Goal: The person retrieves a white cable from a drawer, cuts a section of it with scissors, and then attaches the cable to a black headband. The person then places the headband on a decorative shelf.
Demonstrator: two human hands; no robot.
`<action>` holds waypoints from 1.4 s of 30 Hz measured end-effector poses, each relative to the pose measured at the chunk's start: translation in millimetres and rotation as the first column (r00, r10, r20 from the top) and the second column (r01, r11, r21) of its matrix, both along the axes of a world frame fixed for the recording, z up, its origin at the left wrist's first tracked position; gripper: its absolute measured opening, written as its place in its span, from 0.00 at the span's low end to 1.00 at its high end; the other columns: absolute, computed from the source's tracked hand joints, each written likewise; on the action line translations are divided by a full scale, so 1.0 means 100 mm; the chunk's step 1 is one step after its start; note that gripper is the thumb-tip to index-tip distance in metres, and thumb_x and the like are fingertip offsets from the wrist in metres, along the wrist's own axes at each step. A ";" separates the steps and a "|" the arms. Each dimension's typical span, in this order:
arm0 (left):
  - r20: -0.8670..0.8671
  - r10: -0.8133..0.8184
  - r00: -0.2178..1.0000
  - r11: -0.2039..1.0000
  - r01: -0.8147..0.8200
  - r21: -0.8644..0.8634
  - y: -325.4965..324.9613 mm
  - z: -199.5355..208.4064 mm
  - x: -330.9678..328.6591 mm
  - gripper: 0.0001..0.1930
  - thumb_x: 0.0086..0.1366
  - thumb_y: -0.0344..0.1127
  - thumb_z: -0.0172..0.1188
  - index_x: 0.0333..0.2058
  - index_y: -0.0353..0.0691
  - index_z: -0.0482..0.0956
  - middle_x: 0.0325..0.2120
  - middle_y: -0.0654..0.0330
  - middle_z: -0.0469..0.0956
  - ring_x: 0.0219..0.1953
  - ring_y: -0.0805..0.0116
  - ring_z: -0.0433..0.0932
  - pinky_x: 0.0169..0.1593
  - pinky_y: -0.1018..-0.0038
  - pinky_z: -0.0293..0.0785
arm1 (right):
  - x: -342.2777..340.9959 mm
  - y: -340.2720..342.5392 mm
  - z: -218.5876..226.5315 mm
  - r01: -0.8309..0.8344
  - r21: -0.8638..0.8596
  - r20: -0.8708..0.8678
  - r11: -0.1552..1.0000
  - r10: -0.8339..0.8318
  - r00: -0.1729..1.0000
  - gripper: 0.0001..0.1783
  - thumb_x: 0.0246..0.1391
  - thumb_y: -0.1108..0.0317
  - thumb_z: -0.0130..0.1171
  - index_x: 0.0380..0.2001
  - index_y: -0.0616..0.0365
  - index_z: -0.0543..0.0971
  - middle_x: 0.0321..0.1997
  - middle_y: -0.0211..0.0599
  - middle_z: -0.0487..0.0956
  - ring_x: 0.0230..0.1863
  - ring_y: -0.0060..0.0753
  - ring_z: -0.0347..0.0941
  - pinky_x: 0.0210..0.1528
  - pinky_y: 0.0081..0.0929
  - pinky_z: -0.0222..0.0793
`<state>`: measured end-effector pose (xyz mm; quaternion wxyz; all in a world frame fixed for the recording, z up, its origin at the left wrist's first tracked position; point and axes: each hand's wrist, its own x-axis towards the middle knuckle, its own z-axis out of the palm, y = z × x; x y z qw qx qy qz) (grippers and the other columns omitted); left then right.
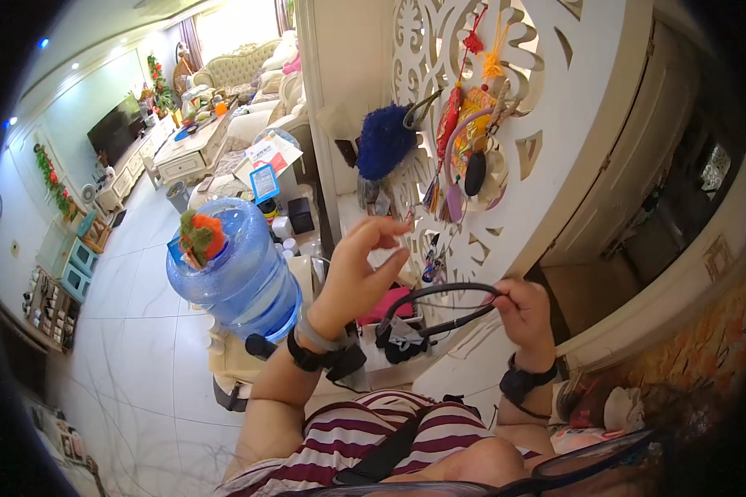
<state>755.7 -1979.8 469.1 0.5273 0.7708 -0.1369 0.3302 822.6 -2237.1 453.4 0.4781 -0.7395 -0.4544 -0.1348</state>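
Observation:
My right hand [525, 315] pinches one end of a black looped band [448, 288], a thin curved strip with a bulkier dark part and a whitish patch at its far end. I cannot make out its exact kind. To its left my left hand [360, 265] is raised with its fingers apart and nothing in them. Just beyond that hand stands a white carved lattice screen [468, 244]. From it hang a fluffy dark blue item [387, 142], a red and yellow tasselled ornament [471, 116] and a lilac hoop [453, 199].
A large blue water bottle [253, 277] with an orange and green cover stands to the left. Below the screen is a shelf holding a pink item [385, 305]. A wooden-framed doorway [584, 199] lies to the right. Sofas and a low table [192, 149] stand far left.

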 end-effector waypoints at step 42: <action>-0.277 -0.609 0.743 0.714 0.362 -0.599 0.02 0.02 0.26 0.16 0.68 0.41 0.44 0.48 0.36 0.65 0.31 0.59 0.76 0.30 0.76 0.75 0.33 0.80 0.74 | -0.17 -0.07 0.09 0.053 -0.038 -0.030 0.998 -0.054 0.998 0.22 0.57 0.51 0.48 0.24 0.60 0.74 0.19 0.37 0.74 0.19 0.35 0.69 0.22 0.25 0.63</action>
